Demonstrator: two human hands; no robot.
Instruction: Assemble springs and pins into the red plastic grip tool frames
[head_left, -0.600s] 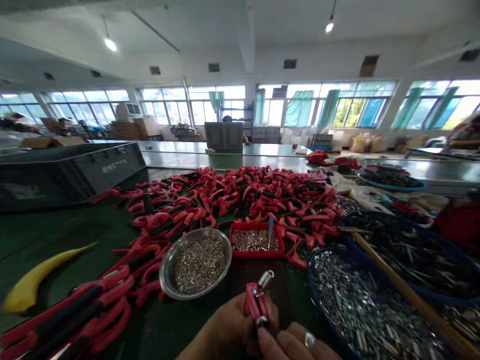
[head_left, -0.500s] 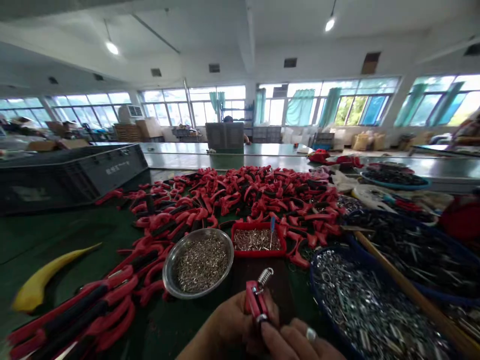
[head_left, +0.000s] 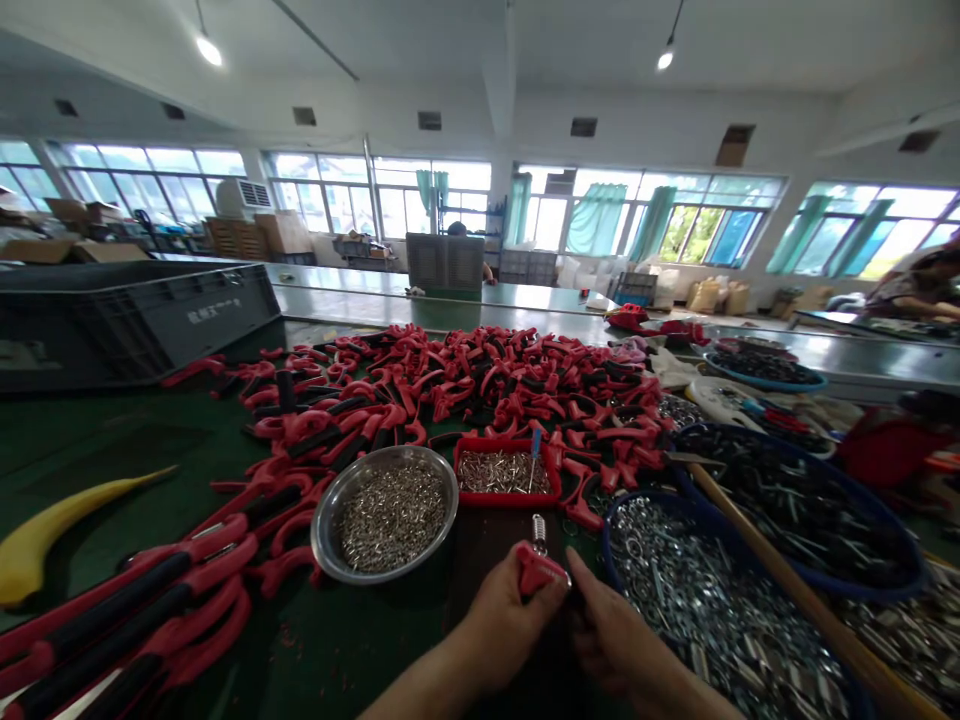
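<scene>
My left hand (head_left: 504, 612) is closed around a small red plastic part (head_left: 538, 570) with a metal coil spring (head_left: 538, 529) sticking up from its far end. My right hand (head_left: 609, 628) reaches in from the right, its fingertips pinched at the part's near right end. What they pinch is too small to name. Both hands hover over the green table just in front of a round steel bowl (head_left: 384, 514) of small metal pieces and a red tray (head_left: 506, 470) of pins.
A large heap of red and black handles (head_left: 465, 385) covers the middle of the table. Blue basins of metal rings (head_left: 697, 590) and dark parts (head_left: 795, 495) sit on the right, crossed by a wooden stick (head_left: 780, 580). Grey crate (head_left: 135, 310) at back left; yellow curved piece (head_left: 60, 520) at left.
Both hands have moved away from me and more into view. The red part with its spring has tipped from upright to lying flatter. The camera has tilted down.
</scene>
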